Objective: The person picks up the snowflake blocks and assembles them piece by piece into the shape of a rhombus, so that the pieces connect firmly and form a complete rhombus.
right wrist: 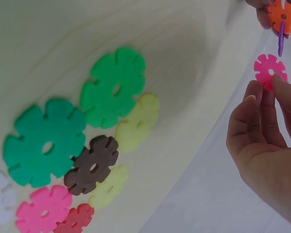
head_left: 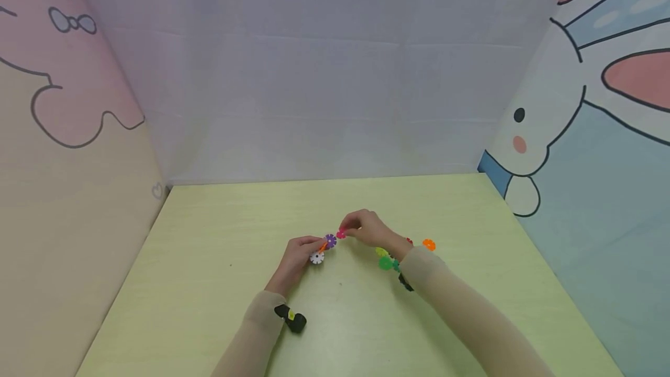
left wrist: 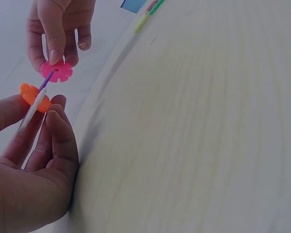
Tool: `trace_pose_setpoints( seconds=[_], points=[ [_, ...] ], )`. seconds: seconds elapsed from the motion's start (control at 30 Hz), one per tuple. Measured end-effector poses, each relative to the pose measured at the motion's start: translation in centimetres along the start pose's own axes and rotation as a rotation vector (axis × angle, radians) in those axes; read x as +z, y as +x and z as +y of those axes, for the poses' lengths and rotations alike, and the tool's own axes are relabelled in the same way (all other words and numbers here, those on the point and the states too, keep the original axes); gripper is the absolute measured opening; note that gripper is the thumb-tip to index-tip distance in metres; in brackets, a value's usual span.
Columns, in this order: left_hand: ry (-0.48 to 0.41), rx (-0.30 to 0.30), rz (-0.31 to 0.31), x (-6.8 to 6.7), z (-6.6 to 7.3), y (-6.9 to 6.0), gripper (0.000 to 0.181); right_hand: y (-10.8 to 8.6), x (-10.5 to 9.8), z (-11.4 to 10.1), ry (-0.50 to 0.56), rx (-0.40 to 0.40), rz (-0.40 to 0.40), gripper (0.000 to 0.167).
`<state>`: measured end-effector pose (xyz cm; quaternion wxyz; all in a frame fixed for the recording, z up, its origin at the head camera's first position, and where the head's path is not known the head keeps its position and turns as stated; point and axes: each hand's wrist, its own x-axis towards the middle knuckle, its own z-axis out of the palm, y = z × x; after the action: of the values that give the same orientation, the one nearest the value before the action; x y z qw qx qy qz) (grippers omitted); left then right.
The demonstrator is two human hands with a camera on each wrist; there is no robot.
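Note:
Between the thumb and fingers of my left hand [head_left: 294, 259] is an orange notched plastic disc [left wrist: 30, 91], a flower-shaped connecting piece. Joined to it are a white disc [head_left: 317, 258] on the near side and a purple disc [head_left: 331, 241] on the far side. My right hand [head_left: 368, 229] pinches a pink notched disc [right wrist: 263, 64] by its edge. In the right wrist view a small gap separates the pink disc from the purple one, which is seen edge-on. Both hands are just above the table, close together.
Loose notched discs lie under and beside my right forearm: a light green one [right wrist: 102, 99], a dark green one [right wrist: 26, 155], a brown one [right wrist: 99, 155], and several yellow, pink, red and white ones. An orange disc [head_left: 429, 244] lies farther right on the pale table [head_left: 209, 295]. Cloth walls [head_left: 335, 103] surround it.

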<state>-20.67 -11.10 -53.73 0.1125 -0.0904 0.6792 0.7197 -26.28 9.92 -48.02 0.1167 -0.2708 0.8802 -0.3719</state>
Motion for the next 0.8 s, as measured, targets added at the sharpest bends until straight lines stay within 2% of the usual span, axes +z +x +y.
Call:
trace_pose_setpoints(
  seconds=[0.37, 0.63, 0.8],
  points=[
    [-0.004, 0.015, -0.009, 0.0, 0.1, -0.2, 0.028, 0.2, 0.1, -0.7, -0.007, -0.004, -0.034, 0.007],
    [-0.004, 0.018, -0.016, 0.0, 0.1, -0.3, 0.026, 0.1, 0.0, -1.1, 0.047, 0.011, -0.036, 0.008],
    [0.005, 0.022, -0.015, 0.0, 0.1, -0.3, 0.026, 0.1, 0.1, -1.1, 0.032, 0.003, -0.034, 0.008]
  ],
)
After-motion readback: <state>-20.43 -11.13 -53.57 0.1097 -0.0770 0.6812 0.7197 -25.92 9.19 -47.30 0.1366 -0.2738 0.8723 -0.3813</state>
